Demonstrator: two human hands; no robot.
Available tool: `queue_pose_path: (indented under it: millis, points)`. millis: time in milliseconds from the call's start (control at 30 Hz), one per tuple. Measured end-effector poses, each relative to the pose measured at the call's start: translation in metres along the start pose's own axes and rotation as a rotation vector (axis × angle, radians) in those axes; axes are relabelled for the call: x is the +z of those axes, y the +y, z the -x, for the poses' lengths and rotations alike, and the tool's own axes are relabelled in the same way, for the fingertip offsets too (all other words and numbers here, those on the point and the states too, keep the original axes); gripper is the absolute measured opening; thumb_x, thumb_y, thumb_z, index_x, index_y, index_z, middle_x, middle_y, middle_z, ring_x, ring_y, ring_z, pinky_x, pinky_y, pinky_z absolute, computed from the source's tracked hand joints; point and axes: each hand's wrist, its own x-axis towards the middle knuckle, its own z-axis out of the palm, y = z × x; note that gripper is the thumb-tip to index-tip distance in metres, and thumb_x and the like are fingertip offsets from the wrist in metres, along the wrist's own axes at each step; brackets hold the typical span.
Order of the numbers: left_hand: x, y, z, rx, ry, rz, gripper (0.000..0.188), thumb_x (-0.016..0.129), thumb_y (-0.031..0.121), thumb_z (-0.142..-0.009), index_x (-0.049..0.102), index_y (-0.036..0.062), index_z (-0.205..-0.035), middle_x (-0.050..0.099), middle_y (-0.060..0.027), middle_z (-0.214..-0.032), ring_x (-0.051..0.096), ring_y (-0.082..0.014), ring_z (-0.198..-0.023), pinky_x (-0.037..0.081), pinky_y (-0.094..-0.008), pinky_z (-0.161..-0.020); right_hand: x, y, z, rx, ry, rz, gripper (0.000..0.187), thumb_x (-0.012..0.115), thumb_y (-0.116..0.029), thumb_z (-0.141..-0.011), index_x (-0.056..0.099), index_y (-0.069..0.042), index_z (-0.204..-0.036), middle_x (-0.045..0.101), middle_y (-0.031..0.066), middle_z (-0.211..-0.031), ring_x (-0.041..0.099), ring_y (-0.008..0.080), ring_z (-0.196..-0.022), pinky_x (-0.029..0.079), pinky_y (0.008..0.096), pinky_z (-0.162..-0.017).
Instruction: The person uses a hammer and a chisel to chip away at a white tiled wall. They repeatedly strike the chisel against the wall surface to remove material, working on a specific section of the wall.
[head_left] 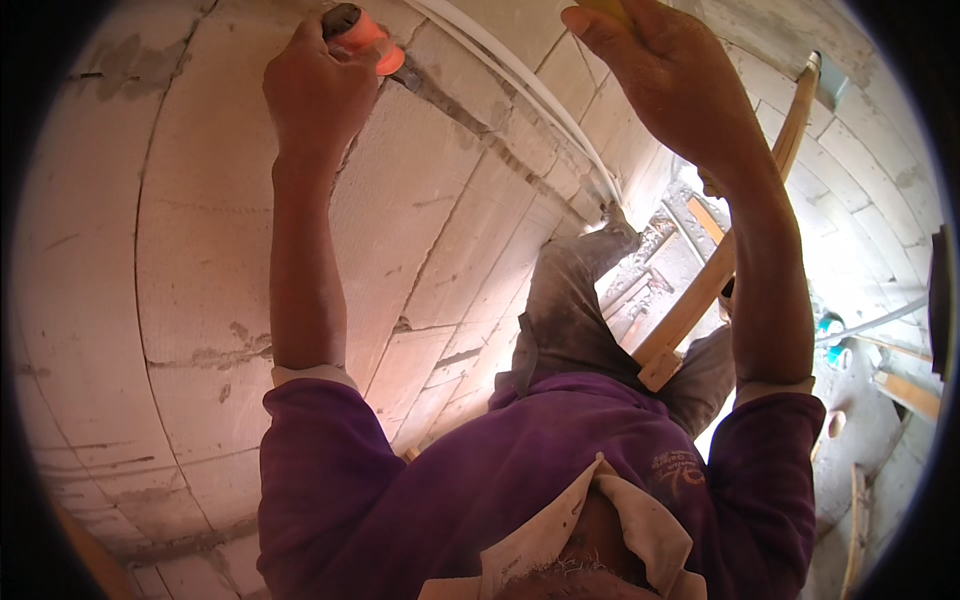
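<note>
Dusty floor (868,430): scattered rubble (656,240), wooden lengths (908,396), teal items (838,354).

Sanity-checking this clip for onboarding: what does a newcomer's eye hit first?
The orange tool in the left hand, upper left, stands out against the pale wall. Next, the purple shirt filling the lower middle. Then the yellow bit at the right hand, mostly cut off by the top edge.

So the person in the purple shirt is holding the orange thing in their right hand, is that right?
Not quite: the head view shows the orange thing in their left hand, not their right hand. The purple shirt is correct.
</note>
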Motion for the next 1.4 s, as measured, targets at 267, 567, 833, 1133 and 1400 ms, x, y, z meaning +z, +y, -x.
queue_pose_path:
  millis: [267, 567, 833, 1133, 1400]
  points:
    - [0.014, -0.003, 0.006, -0.010, 0.129, 0.033, 0.046, 0.079, 0.029, -0.071, 0.067, 0.0030, -0.107, 0.071, -0.0078, -0.086, 0.068, -0.0185, -0.075, 0.053, -0.0315, -0.073, 0.007, -0.008, -0.014, -0.223, -0.041, 0.172, 0.037, 0.046, -0.028, -0.099, 0.056, 0.003, -0.081, 0.056, 0.0137, -0.054, 0.055, 0.0226, -0.047, 0.045, 0.0386, -0.047]
    - [0.010, -0.002, 0.005, -0.006, 0.125, 0.101, 0.045, 0.078, 0.031, -0.071, 0.069, 0.0038, -0.106, 0.071, -0.0086, -0.088, 0.067, -0.0190, -0.080, 0.052, -0.0320, -0.077, 0.009, -0.040, -0.003, -0.368, 0.086, 0.177, 0.037, 0.045, -0.028, -0.101, 0.056, 0.002, -0.082, 0.051, 0.0087, -0.049, 0.048, 0.0180, -0.039, 0.039, 0.0344, -0.039]
    - [0.013, -0.009, 0.009, 0.006, 0.154, 0.036, 0.044, 0.077, 0.030, -0.072, 0.068, 0.0025, -0.104, 0.071, -0.0101, -0.089, 0.068, -0.0232, -0.083, 0.052, -0.0344, -0.078, 0.012, -0.047, -0.009, -0.401, 0.020, 0.219, 0.034, 0.046, -0.024, -0.100, 0.057, 0.007, -0.090, 0.056, 0.0136, -0.055, 0.053, 0.0227, -0.042, 0.044, 0.0365, -0.043]
    - [0.009, -0.008, 0.012, -0.038, 0.063, 0.078, 0.045, 0.078, 0.032, -0.072, 0.068, 0.0035, -0.104, 0.071, -0.0109, -0.091, 0.068, -0.0239, -0.085, 0.052, -0.0343, -0.079, 0.018, -0.044, -0.018, -0.493, 0.118, 0.196, 0.035, 0.046, -0.024, -0.099, 0.056, 0.007, -0.086, 0.056, 0.0177, -0.056, 0.056, 0.0259, -0.049, 0.045, 0.0397, -0.049]
    - [0.016, -0.012, 0.005, 0.056, 0.138, -0.032, 0.030, 0.072, 0.027, -0.075, 0.065, 0.0030, -0.092, 0.067, -0.0068, -0.075, 0.067, -0.0236, -0.074, 0.052, -0.0344, -0.069, 0.000, -0.058, -0.022, -0.361, 0.089, 0.110, 0.034, 0.045, -0.023, -0.099, 0.057, 0.008, -0.091, 0.057, 0.0161, -0.058, 0.057, 0.0255, -0.049, 0.046, 0.0407, -0.048]
